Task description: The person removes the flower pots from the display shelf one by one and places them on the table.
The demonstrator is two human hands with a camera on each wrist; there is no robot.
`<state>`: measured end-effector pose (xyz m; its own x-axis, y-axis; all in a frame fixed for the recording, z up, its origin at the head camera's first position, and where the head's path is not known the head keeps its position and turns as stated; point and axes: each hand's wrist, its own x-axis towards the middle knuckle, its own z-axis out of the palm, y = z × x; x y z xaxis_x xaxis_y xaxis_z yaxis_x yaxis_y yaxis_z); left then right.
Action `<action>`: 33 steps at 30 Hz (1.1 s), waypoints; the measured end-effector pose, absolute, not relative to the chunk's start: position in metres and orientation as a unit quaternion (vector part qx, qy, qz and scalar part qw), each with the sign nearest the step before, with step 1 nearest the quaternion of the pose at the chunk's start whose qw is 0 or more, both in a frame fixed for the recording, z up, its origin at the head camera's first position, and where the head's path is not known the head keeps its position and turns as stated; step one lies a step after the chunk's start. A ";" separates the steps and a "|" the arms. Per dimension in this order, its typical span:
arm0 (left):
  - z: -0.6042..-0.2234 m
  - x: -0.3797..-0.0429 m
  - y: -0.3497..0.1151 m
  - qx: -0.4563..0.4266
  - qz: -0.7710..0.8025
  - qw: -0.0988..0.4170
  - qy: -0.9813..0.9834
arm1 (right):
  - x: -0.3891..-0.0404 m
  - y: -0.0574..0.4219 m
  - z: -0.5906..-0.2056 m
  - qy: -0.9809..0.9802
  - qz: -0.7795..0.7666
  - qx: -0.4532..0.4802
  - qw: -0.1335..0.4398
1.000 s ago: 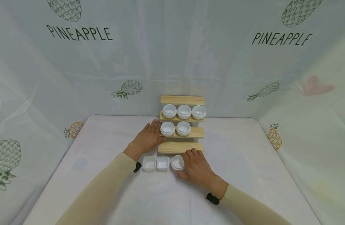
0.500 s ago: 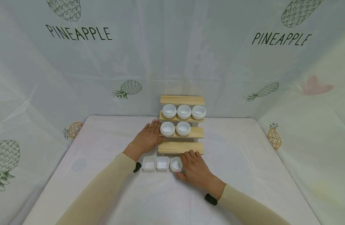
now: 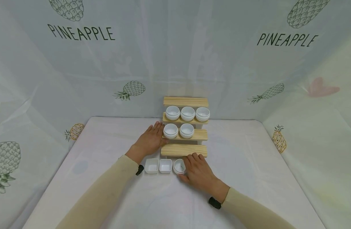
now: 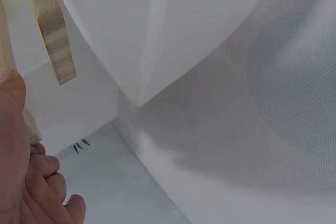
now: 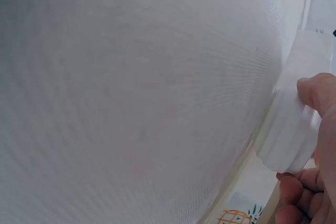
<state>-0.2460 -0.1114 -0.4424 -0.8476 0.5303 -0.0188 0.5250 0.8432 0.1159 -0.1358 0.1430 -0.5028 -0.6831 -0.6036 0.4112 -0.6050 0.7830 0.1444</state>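
A small stepped wooden rack (image 3: pixel 184 150) with white side pieces stands at the back middle of the table. My left hand (image 3: pixel 149 140) holds its left side, the thumb at the end of a plank (image 4: pixel 32 129) in the left wrist view and the fingers beyond it. In front of the rack, my right hand (image 3: pixel 199 169) grips a small round white bowl (image 3: pixel 179 166) between thumb and fingers. That bowl (image 5: pixel 287 129) fills the grasp in the right wrist view. Left of it sit two square white dishes, one nearer (image 3: pixel 165 166) and one farther left (image 3: pixel 151 166).
Round white bowls stand on two steps of the rack: three on the upper one, such as the middle bowl (image 3: pixel 188 113), and two below, such as the left bowl (image 3: pixel 170 131). A pineapple-print sheet (image 3: pixel 175 57) hangs behind the white-covered table (image 3: pixel 244 152).
The right hand has moved slightly left with the round bowl, bringing it closer to the square dishes. In the last half second little has shifted; the left hand stays put.
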 end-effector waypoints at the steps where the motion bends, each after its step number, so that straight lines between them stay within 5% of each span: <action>1: -0.442 -0.246 -0.111 0.275 0.054 0.024 0.960 | -0.135 0.143 -0.502 -0.918 0.001 0.329 0.223; 10: -0.439 -0.243 -0.110 0.272 0.056 0.032 0.960 | -0.137 0.147 -0.478 -0.915 0.019 0.327 0.236; 20: -0.438 -0.241 -0.110 0.274 0.063 0.024 0.959 | -0.175 0.164 -0.427 -0.905 0.024 0.267 0.329; 33: -0.439 -0.239 -0.109 0.276 0.065 0.012 0.959 | -0.204 0.159 -0.415 -0.914 0.003 0.248 0.321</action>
